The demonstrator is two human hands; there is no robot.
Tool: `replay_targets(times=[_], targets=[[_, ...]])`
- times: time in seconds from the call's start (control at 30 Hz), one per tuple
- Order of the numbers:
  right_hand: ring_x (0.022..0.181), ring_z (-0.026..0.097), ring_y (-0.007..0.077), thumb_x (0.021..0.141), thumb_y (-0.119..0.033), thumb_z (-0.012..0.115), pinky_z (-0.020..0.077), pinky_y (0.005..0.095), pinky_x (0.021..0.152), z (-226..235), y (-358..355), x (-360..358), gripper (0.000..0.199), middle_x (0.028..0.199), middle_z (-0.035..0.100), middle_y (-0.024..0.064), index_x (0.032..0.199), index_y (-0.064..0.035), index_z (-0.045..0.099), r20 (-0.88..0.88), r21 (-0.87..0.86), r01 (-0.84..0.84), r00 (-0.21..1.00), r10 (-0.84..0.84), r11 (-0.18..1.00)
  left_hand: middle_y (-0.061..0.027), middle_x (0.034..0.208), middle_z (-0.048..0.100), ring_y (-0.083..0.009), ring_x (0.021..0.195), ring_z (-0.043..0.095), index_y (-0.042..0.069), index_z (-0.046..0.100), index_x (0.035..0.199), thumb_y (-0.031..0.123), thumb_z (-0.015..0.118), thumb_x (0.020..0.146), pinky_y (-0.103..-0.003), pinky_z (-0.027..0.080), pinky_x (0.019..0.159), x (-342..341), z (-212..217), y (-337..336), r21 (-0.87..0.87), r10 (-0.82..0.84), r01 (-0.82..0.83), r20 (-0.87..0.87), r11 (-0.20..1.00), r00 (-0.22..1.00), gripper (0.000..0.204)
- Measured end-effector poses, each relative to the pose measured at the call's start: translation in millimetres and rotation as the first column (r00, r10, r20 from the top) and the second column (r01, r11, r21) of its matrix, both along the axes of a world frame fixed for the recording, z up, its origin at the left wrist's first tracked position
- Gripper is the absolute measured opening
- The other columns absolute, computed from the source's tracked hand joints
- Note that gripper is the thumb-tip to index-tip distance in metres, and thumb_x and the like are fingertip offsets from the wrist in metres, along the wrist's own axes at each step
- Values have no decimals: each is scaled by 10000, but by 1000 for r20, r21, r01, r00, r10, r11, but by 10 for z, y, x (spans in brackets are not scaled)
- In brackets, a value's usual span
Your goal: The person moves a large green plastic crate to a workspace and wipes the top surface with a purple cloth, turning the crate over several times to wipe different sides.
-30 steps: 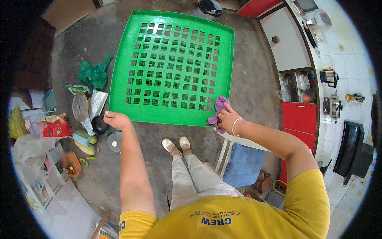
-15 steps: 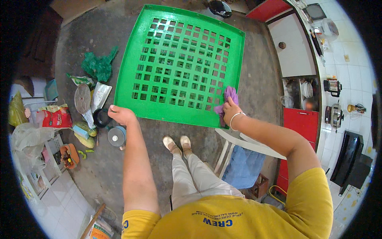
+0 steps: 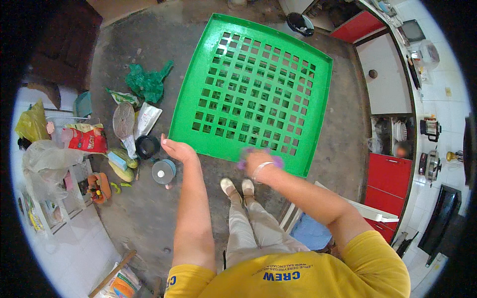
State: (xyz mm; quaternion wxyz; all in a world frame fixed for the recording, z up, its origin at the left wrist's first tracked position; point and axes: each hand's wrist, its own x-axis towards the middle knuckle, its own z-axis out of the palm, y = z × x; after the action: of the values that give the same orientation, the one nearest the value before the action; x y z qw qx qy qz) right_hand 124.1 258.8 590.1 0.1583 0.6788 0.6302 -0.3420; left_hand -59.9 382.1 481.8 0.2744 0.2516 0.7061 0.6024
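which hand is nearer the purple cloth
Right. The right hand is on the purple cloth, at the near edge of the green tray; the left hand is at the tray's near left corner, apart from the cloth.

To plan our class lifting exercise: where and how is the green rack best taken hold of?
Probably by the green rack's raised rim, one grip on each side, coming from the person's left and right: its broad, squarish top suggests opposite holds would balance it.
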Motion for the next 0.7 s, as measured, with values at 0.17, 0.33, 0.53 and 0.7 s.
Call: replay_targets(times=[0.17, 0.33, 0.53, 0.7], targets=[[991, 521, 336, 737, -163, 553, 409, 439, 836, -225, 1050, -846, 317, 1079, 553, 166, 1051, -138, 590, -422, 421, 411, 878, -227, 808, -234, 1172, 478, -321, 1039, 477, -64, 461, 1156, 347, 249, 937, -386, 353, 926, 42, 27, -42, -12, -55, 55, -16, 998, 998, 512], [991, 508, 307, 722, -141, 545, 428, 398, 800, -280, 878, -831, 280, 1041, 557, 128, 993, -179, 604, -223, 812, 102, 964, 145, 575, -231, 1152, 489, -327, 1037, 478, -60, 466, 1149, 349, 248, 935, -394, 356, 920, -61, -65, -24, -65, -48, 48, -2, 997, 999, 511], [836, 564, 309, 723, -191, 554, 464, 395, 698, -269, 320, 351, 202, 955, 569, 131, 905, -156, 633, -378, 505, 305, 919, -111, 808, -233, 1138, 487, -323, 1025, 481, -57, 456, 1143, 356, 277, 942, -388, 368, 905, 29, 104, -29, -67, -10, 8, -40, 998, 999, 493], [818, 571, 326, 657, -101, 608, 480, 400, 704, -208, -212, 1813, 239, 848, 576, 150, 885, -161, 648, 141, 637, 236, 900, -412, 733, -234, 1140, 487, -320, 1036, 480, -63, 455, 1140, 363, 272, 939, -383, 364, 912, 120, 165, -39, -112, -29, 19, -88, 994, 996, 505]])
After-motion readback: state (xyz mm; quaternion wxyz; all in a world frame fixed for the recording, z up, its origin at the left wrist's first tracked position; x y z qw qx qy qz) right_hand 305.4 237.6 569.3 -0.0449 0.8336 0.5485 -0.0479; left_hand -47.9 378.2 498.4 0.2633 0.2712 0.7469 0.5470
